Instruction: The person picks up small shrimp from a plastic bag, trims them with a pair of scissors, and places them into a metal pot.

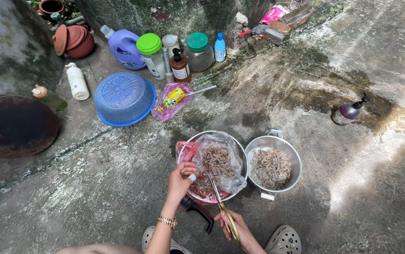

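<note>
My left hand (182, 178) reaches to the near edge of a round metal bowl (238, 147) lined with a clear and red plastic bag (186, 151) full of small shrimp (217, 160). Its fingers are pinched together, seemingly on one shrimp, though that is too small to be sure. My right hand (239, 230) grips gold-handled scissors (221, 206), whose blades point up toward the left hand. Beside the bowl on the right stands a metal pot (297, 160) holding more shrimp (271, 167).
A black-and-red tool (197, 210) lies on the concrete by my feet. Farther off stand an upturned blue basket (124, 98), a pink plastic bag (172, 101), several bottles and jars (151, 55), clay pots (73, 40), a rusty round lid (14, 124) and a purple pump bottle (351, 110).
</note>
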